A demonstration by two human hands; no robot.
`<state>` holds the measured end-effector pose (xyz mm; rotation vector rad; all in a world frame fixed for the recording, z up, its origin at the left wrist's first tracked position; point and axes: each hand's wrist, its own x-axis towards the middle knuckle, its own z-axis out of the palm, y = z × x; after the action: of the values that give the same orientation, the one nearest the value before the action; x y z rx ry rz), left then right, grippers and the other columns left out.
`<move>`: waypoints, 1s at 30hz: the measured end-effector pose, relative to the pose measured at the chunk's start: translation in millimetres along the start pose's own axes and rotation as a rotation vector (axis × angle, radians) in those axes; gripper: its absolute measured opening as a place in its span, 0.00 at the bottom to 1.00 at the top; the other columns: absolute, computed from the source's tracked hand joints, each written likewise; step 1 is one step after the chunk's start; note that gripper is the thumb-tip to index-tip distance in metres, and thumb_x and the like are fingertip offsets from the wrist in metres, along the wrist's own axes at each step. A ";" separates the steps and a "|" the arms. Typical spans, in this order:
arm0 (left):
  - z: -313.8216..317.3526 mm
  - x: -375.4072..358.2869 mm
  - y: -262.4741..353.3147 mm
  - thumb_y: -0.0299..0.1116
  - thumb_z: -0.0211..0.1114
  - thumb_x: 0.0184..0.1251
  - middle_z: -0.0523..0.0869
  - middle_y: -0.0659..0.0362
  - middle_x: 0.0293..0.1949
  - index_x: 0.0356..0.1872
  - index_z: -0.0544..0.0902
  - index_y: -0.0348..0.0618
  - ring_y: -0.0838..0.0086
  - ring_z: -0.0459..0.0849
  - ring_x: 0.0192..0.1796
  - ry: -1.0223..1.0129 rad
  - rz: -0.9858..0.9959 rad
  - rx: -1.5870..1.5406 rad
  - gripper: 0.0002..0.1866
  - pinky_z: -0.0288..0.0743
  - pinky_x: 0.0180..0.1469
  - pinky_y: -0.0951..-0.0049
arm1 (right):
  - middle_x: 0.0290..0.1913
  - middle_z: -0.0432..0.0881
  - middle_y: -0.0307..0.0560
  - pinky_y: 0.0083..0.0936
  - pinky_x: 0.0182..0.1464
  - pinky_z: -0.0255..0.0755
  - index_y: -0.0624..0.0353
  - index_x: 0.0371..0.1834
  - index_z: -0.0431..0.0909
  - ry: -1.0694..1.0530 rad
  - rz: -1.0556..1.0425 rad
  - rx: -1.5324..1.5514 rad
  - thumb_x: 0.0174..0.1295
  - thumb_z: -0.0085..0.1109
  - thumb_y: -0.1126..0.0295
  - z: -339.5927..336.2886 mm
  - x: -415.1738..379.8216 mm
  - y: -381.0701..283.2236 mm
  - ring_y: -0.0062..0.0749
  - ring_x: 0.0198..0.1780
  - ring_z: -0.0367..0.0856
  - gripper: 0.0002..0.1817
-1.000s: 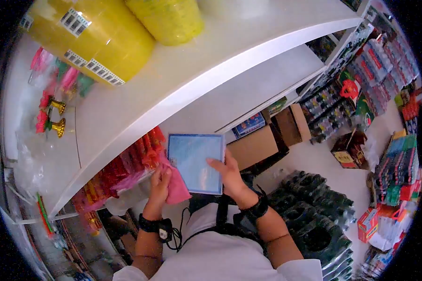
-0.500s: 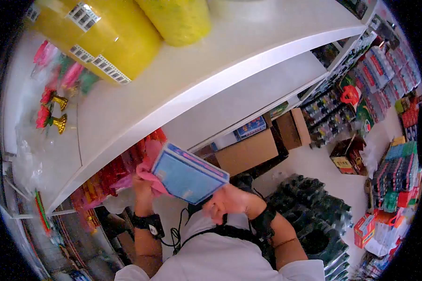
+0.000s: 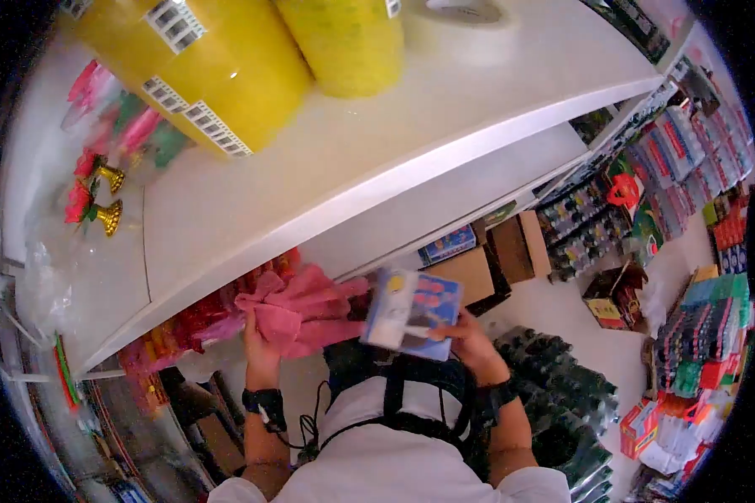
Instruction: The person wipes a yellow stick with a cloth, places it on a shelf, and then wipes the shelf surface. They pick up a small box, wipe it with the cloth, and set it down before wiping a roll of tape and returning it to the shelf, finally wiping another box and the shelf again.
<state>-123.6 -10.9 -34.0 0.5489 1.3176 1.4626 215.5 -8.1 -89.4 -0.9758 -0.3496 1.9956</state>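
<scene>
My left hand (image 3: 260,345) is closed around a crumpled pink cloth (image 3: 298,312), which spreads out toward the middle, its right end close to a flat box. That blue and white printed box (image 3: 434,303) is gripped at its right edge by my right hand (image 3: 471,342), with the thumb lying on the near face. The box is tilted in front of my waist and slightly blurred, so its print is unreadable. Red and pink packaged goods (image 3: 214,306) sit under the shelf just beyond my left hand.
A white shelf (image 3: 377,159) spans the area ahead, bearing large yellow rolls (image 3: 235,75) and artificial flowers in gold pots (image 3: 109,218). Below are an open cardboard box (image 3: 516,247) and another blue box (image 3: 447,246). Dark green wrapped packs (image 3: 554,386) stand on the floor at right.
The box has turned from its plain light-blue face to a printed blue and white one and shifted right, away from my left hand. The pink cloth is now more spread out.
</scene>
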 end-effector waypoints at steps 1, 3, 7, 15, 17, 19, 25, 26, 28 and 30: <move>-5.5 1.2 0.7 0.43 0.48 0.63 0.74 0.62 0.43 0.47 0.70 0.44 0.74 0.73 0.45 0.009 0.005 -0.004 0.17 0.69 0.47 0.73 | 0.43 0.74 0.46 0.28 0.46 0.69 0.63 0.50 0.62 0.096 -0.022 0.044 0.42 0.54 0.82 -4.6 -0.6 -8.1 0.35 0.44 0.74 0.27; -22.5 6.3 -0.7 0.42 0.48 0.63 0.74 0.60 0.45 0.49 0.68 0.42 0.72 0.72 0.48 0.011 -0.204 -0.370 0.18 0.68 0.50 0.71 | 0.43 0.74 0.46 0.30 0.44 0.71 0.62 0.49 0.62 0.199 0.019 -0.034 0.45 0.54 0.81 -29.7 11.3 -7.5 0.35 0.44 0.74 0.24; -30.0 8.1 -2.2 0.41 0.48 0.63 0.73 0.59 0.46 0.49 0.67 0.43 0.71 0.71 0.49 -0.011 -0.213 -0.393 0.18 0.66 0.52 0.69 | 0.44 0.73 0.46 0.31 0.42 0.72 0.61 0.47 0.64 0.145 0.067 -0.217 0.51 0.51 0.79 -94.1 59.9 29.6 0.35 0.43 0.75 0.18; -41.6 0.0 7.4 0.40 0.49 0.62 0.74 0.58 0.45 0.48 0.69 0.42 0.69 0.72 0.48 0.055 -0.173 -0.378 0.17 0.65 0.53 0.67 | 0.38 0.73 0.41 0.32 0.37 0.66 0.56 0.51 0.63 0.100 -0.036 -0.637 0.48 0.54 0.67 -162.0 204.9 147.1 0.34 0.40 0.71 0.24; -39.0 -3.8 14.4 0.39 0.49 0.62 0.74 0.58 0.45 0.48 0.69 0.42 0.69 0.72 0.48 0.076 -0.176 -0.404 0.16 0.65 0.53 0.66 | 0.34 0.73 0.43 0.33 0.33 0.64 0.57 0.52 0.62 -0.064 -0.179 -1.270 0.47 0.54 0.61 -190.7 243.2 160.6 0.36 0.36 0.70 0.27; -45.2 -8.5 15.0 0.39 0.49 0.62 0.74 0.57 0.45 0.48 0.69 0.42 0.69 0.72 0.48 0.101 -0.181 -0.434 0.16 0.64 0.53 0.65 | 0.30 0.73 0.45 0.34 0.28 0.62 0.57 0.53 0.61 -0.274 -0.298 -1.662 0.46 0.54 0.54 -196.8 270.0 164.2 0.37 0.32 0.70 0.31; -56.5 -23.3 18.8 0.39 0.49 0.61 0.73 0.57 0.49 0.50 0.68 0.42 0.66 0.70 0.51 0.009 -0.107 -0.528 0.18 0.62 0.55 0.64 | 0.21 0.74 0.50 0.42 0.24 0.63 0.62 0.54 0.60 -0.573 -0.833 -1.873 0.46 0.50 0.49 -101.6 237.8 90.4 0.43 0.21 0.72 0.35; -58.5 -26.2 18.3 0.40 0.50 0.60 0.74 0.57 0.47 0.48 0.69 0.42 0.66 0.71 0.49 0.089 -0.129 -0.490 0.18 0.63 0.54 0.65 | 0.21 0.74 0.50 0.42 0.24 0.63 0.62 0.54 0.60 -0.581 -0.834 -1.876 0.46 0.50 0.49 -102.2 247.1 96.0 0.43 0.21 0.72 0.35; -60.4 -26.9 17.5 0.41 0.51 0.59 0.75 0.58 0.45 0.46 0.71 0.42 0.67 0.72 0.47 0.168 -0.152 -0.456 0.18 0.65 0.52 0.66 | 0.43 0.75 0.49 0.41 0.37 0.70 0.47 0.47 0.71 -0.500 -0.189 -2.221 0.43 0.54 0.50 -94.3 261.7 102.4 0.43 0.41 0.76 0.26; -60.8 -24.2 16.8 0.40 0.50 0.58 0.75 0.58 0.44 0.46 0.71 0.43 0.66 0.73 0.46 0.176 -0.119 -0.468 0.17 0.66 0.51 0.65 | 0.39 0.77 0.51 0.42 0.36 0.71 0.50 0.42 0.74 -0.194 -0.230 -2.048 0.46 0.50 0.46 -86.2 251.0 95.2 0.43 0.35 0.78 0.25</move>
<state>-173.5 -56.2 -29.1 0.0364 1.0664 1.6763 144.1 127.1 -326.2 -1.5846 -2.6720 0.9070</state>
